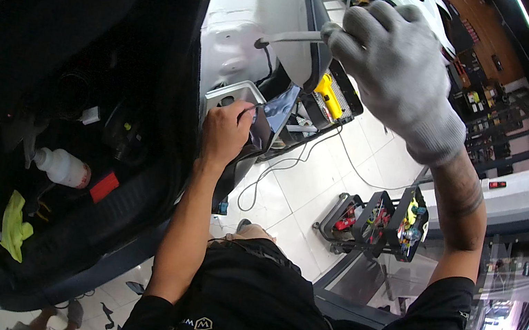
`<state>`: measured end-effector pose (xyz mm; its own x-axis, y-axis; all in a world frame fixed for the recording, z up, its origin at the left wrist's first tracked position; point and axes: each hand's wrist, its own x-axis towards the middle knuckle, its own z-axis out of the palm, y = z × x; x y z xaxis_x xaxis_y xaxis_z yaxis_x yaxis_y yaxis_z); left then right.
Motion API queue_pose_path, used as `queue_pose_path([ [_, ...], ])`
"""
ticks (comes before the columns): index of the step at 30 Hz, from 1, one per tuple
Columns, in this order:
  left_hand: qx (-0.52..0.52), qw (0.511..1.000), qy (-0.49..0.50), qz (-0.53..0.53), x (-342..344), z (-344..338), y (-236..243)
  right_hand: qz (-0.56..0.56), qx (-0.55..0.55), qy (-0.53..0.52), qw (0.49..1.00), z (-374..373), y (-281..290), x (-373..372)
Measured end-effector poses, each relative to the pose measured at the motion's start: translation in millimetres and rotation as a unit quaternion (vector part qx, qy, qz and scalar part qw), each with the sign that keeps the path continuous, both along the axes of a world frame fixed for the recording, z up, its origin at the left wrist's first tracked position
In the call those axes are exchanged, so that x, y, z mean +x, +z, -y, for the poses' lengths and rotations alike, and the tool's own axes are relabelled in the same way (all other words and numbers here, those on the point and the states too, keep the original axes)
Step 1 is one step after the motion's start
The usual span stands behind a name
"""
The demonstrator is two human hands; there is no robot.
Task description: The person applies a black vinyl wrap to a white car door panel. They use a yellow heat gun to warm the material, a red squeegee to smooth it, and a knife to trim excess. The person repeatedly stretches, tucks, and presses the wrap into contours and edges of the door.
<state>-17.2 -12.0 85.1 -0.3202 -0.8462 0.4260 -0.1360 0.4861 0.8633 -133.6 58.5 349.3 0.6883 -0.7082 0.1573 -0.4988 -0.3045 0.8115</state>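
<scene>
My right hand (393,67), in a grey knit glove, is raised at the upper right, its fingers curled closed around one end of a slim light-grey rod or strip (291,37). The strip's dark far end meets the white car body panel (230,37). My left hand (226,132) is bare and sits lower, beside the black edge of the car's opening. Its fingers are bent closed near a dark, thin piece; what they hold I cannot make out. Just beyond it are a light-grey bin (243,89) and a shiny bluish sheet (279,108).
A yellow-handled tool (330,97) lies on a black cart beyond my hands. A cable (289,162) loops across the tiled floor to the right. Black tiered trolley (378,219) holds tools. In the dark car interior are a white spray bottle (61,167) and a yellow-green cloth (16,226). Another person's legs (49,321) show lower left.
</scene>
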Motion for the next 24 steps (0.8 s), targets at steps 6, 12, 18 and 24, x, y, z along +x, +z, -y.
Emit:
queue_pose_path([
  [6, -0.02, 0.999, -0.018, 0.022, -0.1, 1.9, 7.3, -0.018, 0.099, -0.057, 0.993, -17.9, -35.4, -10.1],
  [12, -0.003, 0.999, -0.036, 0.028, 2.2, 3.8, 3.6, 0.018, 0.239, -0.075, 0.968, -7.5, -91.7, -15.6],
  [18, 0.012, 0.997, -0.072, 0.02, 5.4, 7.0, -0.3, 0.05, 0.226, -0.06, 0.971, 3.3, -101.6, -23.2],
  [24, 0.051, 0.994, -0.087, -0.028, 19.1, 7.5, -15.1, -0.002, 0.137, -0.059, 0.989, 15.0, -56.5, -7.6],
])
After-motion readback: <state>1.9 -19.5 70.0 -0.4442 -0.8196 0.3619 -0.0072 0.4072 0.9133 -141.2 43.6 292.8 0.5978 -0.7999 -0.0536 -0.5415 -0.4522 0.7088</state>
